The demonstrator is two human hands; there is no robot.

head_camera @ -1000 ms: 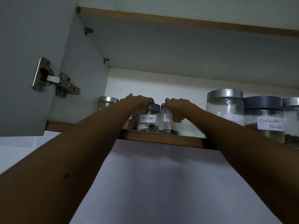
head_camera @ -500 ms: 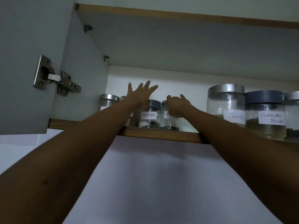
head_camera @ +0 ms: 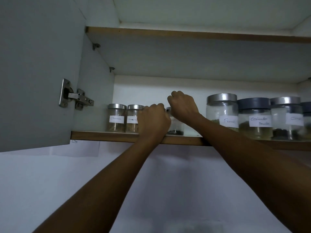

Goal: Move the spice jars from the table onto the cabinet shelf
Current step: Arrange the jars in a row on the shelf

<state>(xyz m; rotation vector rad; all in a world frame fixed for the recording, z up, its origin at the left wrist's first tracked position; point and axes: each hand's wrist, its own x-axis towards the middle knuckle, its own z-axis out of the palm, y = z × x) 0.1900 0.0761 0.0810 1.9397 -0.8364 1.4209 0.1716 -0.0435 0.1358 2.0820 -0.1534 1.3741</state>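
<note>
So both arms are reaching up to the cabinet shelf (head_camera: pixel 117 137), and the spice jars in view are all up there. At the far left end sit two little silver-lidded jars side by side, the outer cinnamon jar (head_camera: pixel 117 118) and the inner cinnamon jar (head_camera: pixel 133 119), both upright. The left hand (head_camera: pixel 154 122) is right beside that inner one with its fingers curled over, but it covers whatever's behind it, so I can't tell if it's gripping anything. The right hand (head_camera: pixel 183 106) is bunched up too, sitting over a small clear jar (head_camera: pixel 176 127) with dark stuff at the bottom; can't tell if it's actually holding it. Further right are bigger jars: the Fennel jar (head_camera: pixel 222 111) and the dark-lidded Coriander Powder jar (head_camera: pixel 255 121). The cabinet door (head_camera: pixel 33 73) hangs open at left, hinge (head_camera: pixel 75 98) showing.
</note>
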